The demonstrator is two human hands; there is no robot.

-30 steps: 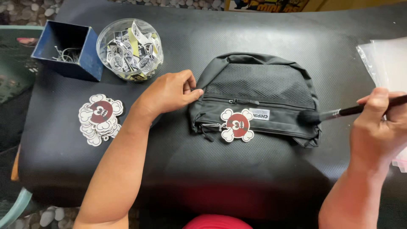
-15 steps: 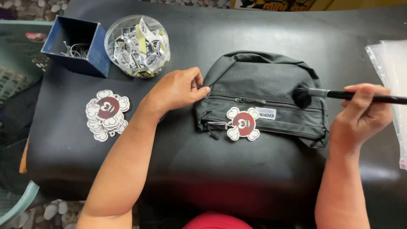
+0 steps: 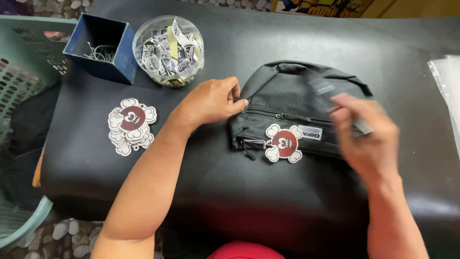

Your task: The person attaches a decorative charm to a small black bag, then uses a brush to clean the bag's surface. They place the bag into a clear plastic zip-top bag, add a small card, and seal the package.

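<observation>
A small black pouch bag [image 3: 297, 91] with a mesh front and zippers lies on a black padded table [image 3: 230, 192]. A red-and-white skull-shaped tag [image 3: 284, 143] hangs from its lower zipper. My left hand [image 3: 211, 100] pinches the bag's upper left edge. Over the bag's right side, my right hand [image 3: 366, 139] is blurred by motion, its fingers closed around a thin dark brush handle [image 3: 362, 126]. The brush head is hidden.
A stack of the same skull tags [image 3: 130, 124] lies left of my forearm. Behind it stand a blue box [image 3: 103, 45] of metal chains and a clear round tub [image 3: 168, 50] of small labels. A green basket [image 3: 19, 72] sits at the left, clear plastic bags [image 3: 448, 96] at the right edge.
My right hand has swept the brush from the bag's right end inward over the bag. My left hand keeps its hold on the bag's left edge.
</observation>
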